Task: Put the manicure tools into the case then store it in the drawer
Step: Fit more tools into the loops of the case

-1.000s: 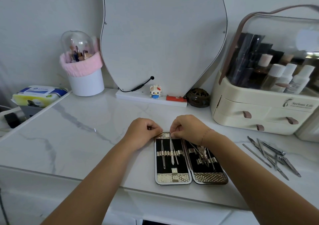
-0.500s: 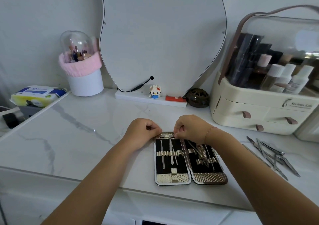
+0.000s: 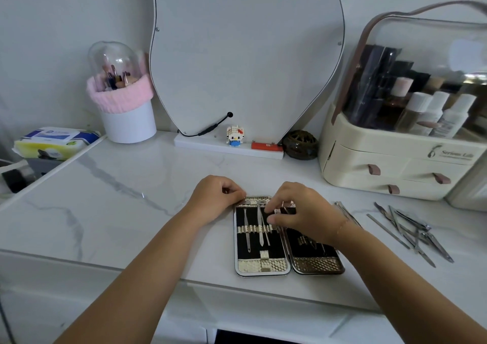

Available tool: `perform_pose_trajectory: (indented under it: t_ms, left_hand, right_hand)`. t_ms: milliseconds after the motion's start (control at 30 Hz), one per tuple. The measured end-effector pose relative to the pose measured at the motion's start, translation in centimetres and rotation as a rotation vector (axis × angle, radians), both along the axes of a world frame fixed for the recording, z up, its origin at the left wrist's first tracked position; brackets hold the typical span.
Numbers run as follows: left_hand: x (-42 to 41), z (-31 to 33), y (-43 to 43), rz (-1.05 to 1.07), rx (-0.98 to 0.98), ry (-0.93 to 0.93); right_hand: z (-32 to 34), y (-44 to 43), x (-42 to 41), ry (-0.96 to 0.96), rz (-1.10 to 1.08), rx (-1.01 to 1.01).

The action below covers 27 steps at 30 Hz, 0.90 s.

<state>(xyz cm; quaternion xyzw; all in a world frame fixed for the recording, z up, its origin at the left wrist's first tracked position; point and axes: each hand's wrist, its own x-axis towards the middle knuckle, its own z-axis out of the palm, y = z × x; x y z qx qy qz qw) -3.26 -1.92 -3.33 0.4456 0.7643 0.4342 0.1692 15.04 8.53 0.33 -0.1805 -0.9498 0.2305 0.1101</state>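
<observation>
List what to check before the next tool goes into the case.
1. Case open and flat on the counter: ok.
2. Left hand grips the case's top left corner: ok.
3. Right hand free for the next tool: cannot tell; its curled fingers hide what they hold.
4. Free slots in the case's right half: cannot tell; the right hand covers most of it.
5. Loose tools in sight, right of the case: ok.
6. All tools packed: not ok; that pile lies outside the case.
</observation>
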Motion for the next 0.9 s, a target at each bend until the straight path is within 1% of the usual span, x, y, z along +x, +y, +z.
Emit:
perform_pose_trajectory:
  t_ms: [100,300,501,801,901]
  left_hand:
    - [0.1,0.1,-0.1,-0.003,-0.001,0.003]
    - [0.2,0.1,-0.1,-0.001,0.006,0.014]
    - [0.1,0.0,-0.1,-0.003,0.010,0.022]
    - [0.3,0.1,0.0,-0.041,0.008,0.066]
    - [1.1,0.3,-0.5,-0.091,-0.082,0.153]
  right_hand:
    - [-0.7,-0.2,-0.5,-0.002,-0.042,-0.022]
    - [-0.7,0.0,-0.6,0.010,-0.013,-0.060]
    - [-1.5,0.5,-0.2,0.001,0.006,0.033]
    - [-1.7,0.8,-1.2,-0.013,-0.053,0.031]
    - [-1.7,1.1,-1.4,-0.018,-0.062,0.016]
